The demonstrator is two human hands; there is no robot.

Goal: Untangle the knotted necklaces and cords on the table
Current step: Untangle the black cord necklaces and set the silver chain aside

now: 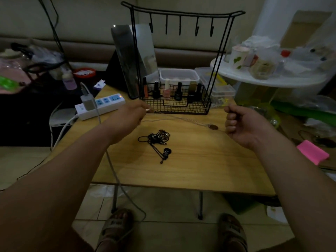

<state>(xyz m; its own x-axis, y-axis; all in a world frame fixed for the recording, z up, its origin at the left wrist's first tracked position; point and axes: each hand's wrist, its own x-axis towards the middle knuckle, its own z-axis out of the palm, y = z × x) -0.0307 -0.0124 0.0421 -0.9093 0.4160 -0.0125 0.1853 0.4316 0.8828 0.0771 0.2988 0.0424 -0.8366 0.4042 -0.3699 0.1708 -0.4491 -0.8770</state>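
A thin silver chain necklace (183, 118) stretches above the wooden table (200, 160) between my two hands. Its brown oval pendant (213, 127) hangs close to my right hand. My left hand (131, 114) pinches one end of the chain at the left. My right hand (240, 122) is a closed fist around the other end. A knotted bundle of black cords and necklaces (157, 138) lies on the table below the chain, with a dark guitar-shaped pendant (167, 152) trailing toward me.
A black wire jewellery stand (181, 22) with hooks rises at the table's back, its basket (174, 106) holding nail polish bottles. A white power strip (101, 106) with a charger and cable sits at the left. A mirror, plastic boxes and a cluttered white round table (269, 80) lie behind.
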